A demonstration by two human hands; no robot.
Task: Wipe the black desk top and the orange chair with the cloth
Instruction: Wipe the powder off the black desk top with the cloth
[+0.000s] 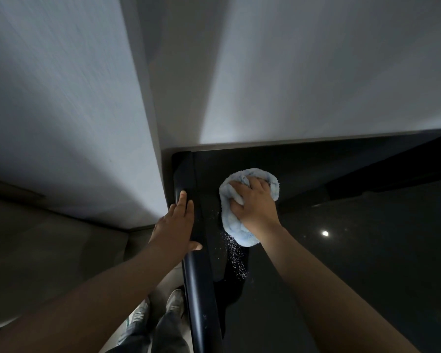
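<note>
Clearly two hands — right hand point(255, 200) clutches one blue cloth point(242, 233) on desk top point(341, 250); left hand point(176, 225) rests flat, fingers straight.

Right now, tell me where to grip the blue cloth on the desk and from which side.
Grip the cloth by its bunched middle, from above, where the right hand holds it. It lies crumpled on the black desk top, and its raised folds offer purchase; the flatter near end would likely slip.
</note>
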